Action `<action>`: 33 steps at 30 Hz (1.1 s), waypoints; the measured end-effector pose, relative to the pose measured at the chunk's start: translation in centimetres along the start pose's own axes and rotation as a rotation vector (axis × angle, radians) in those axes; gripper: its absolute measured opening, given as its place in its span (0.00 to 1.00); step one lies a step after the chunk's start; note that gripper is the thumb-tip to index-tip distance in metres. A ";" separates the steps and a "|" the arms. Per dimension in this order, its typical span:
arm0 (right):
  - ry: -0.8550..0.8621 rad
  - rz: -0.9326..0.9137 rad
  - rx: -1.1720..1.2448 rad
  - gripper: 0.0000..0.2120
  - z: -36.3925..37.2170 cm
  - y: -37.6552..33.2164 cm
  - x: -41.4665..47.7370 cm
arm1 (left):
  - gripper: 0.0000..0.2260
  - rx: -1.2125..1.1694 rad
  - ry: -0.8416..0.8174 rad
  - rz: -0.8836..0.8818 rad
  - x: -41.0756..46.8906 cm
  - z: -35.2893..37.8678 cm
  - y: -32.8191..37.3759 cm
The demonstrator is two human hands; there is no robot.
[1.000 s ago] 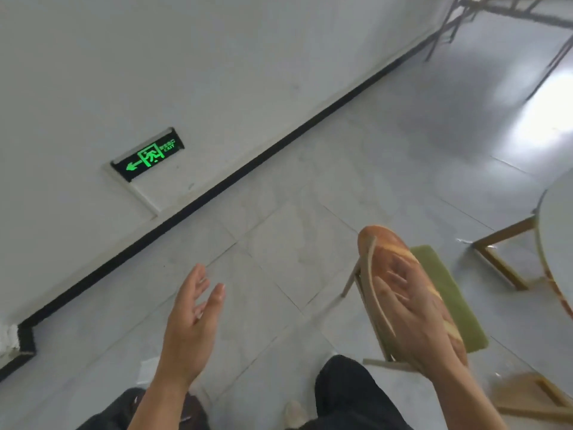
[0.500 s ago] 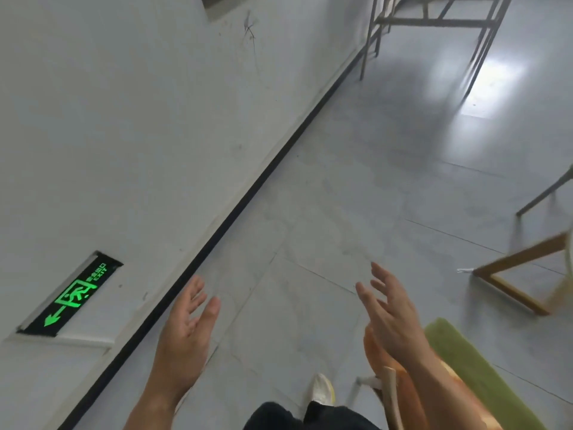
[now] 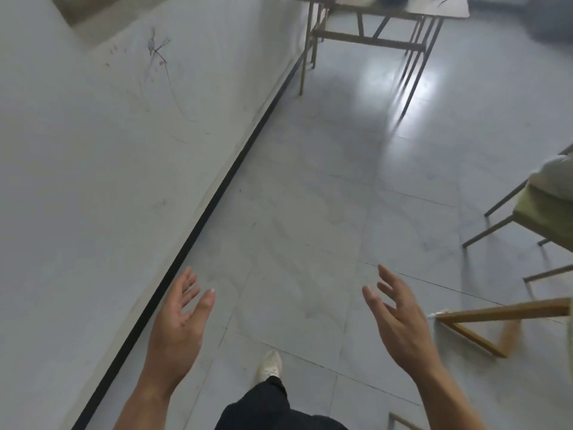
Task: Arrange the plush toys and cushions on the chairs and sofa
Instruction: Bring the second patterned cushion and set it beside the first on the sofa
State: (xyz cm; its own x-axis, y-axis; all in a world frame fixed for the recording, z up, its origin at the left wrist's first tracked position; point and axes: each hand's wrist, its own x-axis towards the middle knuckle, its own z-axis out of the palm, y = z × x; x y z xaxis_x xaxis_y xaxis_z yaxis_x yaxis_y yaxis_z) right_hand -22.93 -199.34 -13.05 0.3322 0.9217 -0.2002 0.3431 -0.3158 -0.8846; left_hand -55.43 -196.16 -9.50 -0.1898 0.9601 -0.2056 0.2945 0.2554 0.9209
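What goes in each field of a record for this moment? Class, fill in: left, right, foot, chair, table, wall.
left: left hand open, palm turned inward, holds nothing
right: right hand open, fingers spread, holds nothing
foot: pale shoe on the grey tiled floor, between the hands
chair: chair with green seat at the right edge; blurred pale object on it, too unclear to identify
table: metal-legged table at the far end, near the wall
wall: white wall on the left, with black skirting
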 end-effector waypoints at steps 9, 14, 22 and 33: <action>0.380 0.094 0.085 0.33 -6.4 -4.8 18.4 | 0.31 0.004 -0.195 0.137 24.4 12.5 15.2; 0.486 0.147 0.152 0.32 -9.2 -2.7 32.3 | 0.30 0.009 -0.223 0.151 36.2 23.3 19.2; 0.412 0.054 0.131 0.30 -17.0 -8.5 59.4 | 0.25 0.009 -0.190 0.211 54.2 35.7 30.7; 0.344 0.063 0.060 0.29 -21.4 -10.6 95.0 | 0.25 -0.108 -0.111 0.086 81.2 54.7 36.3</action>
State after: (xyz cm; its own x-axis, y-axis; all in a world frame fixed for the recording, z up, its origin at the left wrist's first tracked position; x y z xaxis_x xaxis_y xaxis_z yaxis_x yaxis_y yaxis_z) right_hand 23.79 -113.20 -13.67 0.6311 0.7677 -0.1107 0.2633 -0.3463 -0.9004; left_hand -8.93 -102.74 -10.91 -0.0622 0.9861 -0.1540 0.2019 0.1636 0.9656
